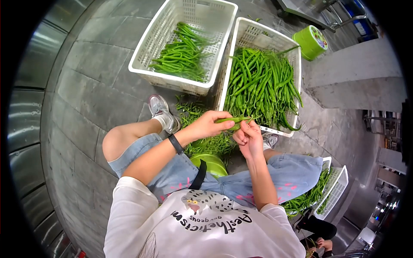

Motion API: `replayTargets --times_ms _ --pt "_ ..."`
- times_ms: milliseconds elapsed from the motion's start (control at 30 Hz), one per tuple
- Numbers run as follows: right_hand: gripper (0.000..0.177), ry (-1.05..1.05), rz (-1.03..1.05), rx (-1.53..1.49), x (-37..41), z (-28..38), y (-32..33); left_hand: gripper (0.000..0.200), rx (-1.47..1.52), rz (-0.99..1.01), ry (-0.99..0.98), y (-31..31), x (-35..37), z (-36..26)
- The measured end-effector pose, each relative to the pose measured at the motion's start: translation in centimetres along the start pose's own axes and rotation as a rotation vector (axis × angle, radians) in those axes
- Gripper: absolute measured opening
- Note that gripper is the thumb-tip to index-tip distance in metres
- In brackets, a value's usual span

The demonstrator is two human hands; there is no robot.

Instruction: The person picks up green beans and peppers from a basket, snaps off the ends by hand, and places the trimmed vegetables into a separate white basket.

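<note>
My left hand (210, 127) is closed around a few green chili peppers (232, 122), which point to the right. At their stem ends, the thumb and fingers of my right hand (250, 136) are pinched together; the exact contact is too small to make out. Just beyond my hands stands a white crate (225, 81) heaped with long green chili peppers (262, 81). Below my hands, a pile of green stems and bits (213, 145) lies on the floor between my feet.
Another white crate (140, 53), partly filled with peppers, stands at the upper left. A green stool (309, 43) is at the upper right, and something green (211, 162) is under me. At lower right, a co-worker's hands (323, 246) show near another pepper-filled crate (337, 189).
</note>
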State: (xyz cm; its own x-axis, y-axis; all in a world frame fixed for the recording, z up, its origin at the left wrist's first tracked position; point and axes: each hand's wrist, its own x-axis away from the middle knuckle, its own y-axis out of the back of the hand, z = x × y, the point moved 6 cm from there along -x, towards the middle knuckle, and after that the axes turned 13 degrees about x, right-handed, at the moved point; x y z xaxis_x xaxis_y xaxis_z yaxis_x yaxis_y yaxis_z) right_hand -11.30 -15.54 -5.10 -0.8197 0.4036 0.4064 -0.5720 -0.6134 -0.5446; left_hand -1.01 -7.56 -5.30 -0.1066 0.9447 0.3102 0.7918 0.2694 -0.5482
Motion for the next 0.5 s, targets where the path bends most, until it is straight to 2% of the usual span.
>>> replayTargets --times_ms 200,367,500 --pt "0.014 -0.01 0.037 -0.189 0.0 -1.0 0.0 0.025 0.096 0.011 0.048 -0.3 0.2 -0.1" --pt "0.021 0.034 0.245 -0.371 -0.2 -1.8 -0.1 0.022 0.266 0.034 0.111 -0.5 0.2 1.2" --pt "0.02 0.057 0.261 -0.375 -0.3 -0.8 -0.7 0.023 0.286 0.025 0.027 -0.2 0.4 0.2"
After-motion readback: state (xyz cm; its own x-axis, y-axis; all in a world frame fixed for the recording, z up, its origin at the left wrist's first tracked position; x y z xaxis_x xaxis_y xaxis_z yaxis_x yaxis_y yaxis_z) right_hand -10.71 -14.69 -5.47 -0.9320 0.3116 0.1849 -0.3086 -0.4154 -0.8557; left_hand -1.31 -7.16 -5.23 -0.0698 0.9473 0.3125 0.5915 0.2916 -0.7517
